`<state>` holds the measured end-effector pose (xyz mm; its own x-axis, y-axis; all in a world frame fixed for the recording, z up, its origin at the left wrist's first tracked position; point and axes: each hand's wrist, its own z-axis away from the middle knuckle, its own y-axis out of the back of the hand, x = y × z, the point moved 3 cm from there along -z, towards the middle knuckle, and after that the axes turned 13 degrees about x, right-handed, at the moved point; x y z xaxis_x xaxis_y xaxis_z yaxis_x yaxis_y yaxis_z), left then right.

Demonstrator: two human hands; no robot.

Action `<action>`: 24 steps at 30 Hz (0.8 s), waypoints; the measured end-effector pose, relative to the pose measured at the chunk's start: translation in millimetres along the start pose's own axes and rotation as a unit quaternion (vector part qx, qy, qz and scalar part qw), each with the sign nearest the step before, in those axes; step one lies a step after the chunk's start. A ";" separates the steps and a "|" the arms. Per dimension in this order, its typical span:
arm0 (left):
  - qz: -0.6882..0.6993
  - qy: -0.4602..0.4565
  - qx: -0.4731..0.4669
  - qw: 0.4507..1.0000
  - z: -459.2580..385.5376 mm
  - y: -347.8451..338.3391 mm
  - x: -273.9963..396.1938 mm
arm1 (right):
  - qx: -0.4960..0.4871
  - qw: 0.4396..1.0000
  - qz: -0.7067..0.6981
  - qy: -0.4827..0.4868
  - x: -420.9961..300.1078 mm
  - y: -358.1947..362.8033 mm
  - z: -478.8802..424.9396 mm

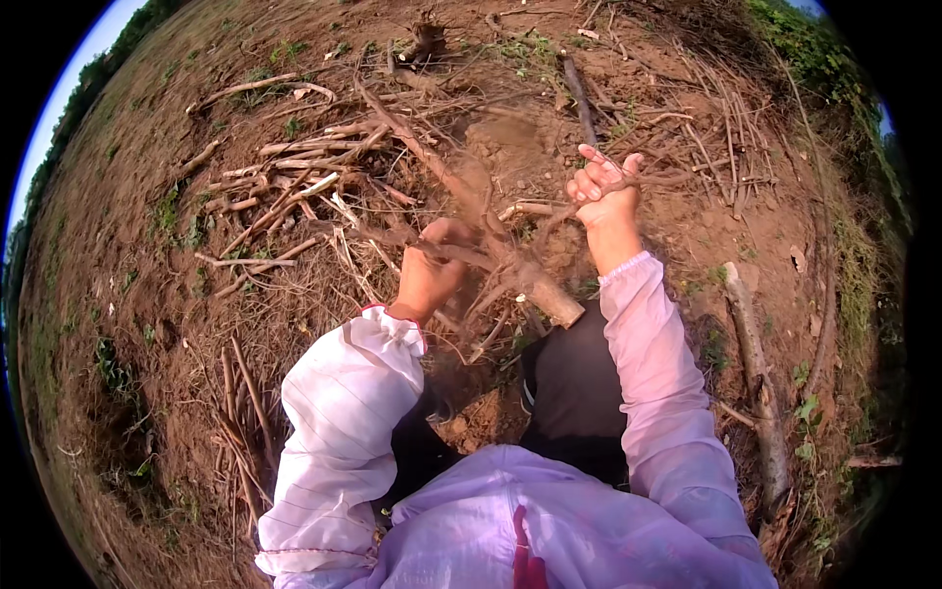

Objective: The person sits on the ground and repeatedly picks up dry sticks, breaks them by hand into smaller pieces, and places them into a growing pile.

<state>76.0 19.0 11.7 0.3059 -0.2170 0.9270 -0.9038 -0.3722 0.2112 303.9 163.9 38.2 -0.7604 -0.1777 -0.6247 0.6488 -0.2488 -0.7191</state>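
Note:
A forked piece of tree wood, perhaps a stump with roots, (541,287) lies in front of me, its pale cut end close to my knee. My left hand (436,269) is closed around one of its side limbs. My right hand (607,184) is raised to the right, with a thin branch (640,179) across its palm and curled fingers; the thumb and index finger stick out. A long limb of the forked wood runs away from me, up and to the left. Parts of the wood near my hands look blurred.
Cut sticks (316,151) lie heaped beyond my left hand, and thin branches (736,147) are piled at the far right. A thick log (758,383) rests right of my sleeve. More sticks (243,412) stand at lower left. A stump (427,40) is farther off on bare soil.

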 end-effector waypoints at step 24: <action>-0.166 0.016 0.037 0.985 -5.9 -7.5 -32.5 | -0.155 0.962 0.206 0.087 10.7 -43.9 21.6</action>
<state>71.0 34.1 -18.2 0.5699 -0.0438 0.8205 -0.7314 -0.4821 0.4823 266.7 152.3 69.6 -0.4378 -0.0308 -0.8985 0.8920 0.1099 -0.4384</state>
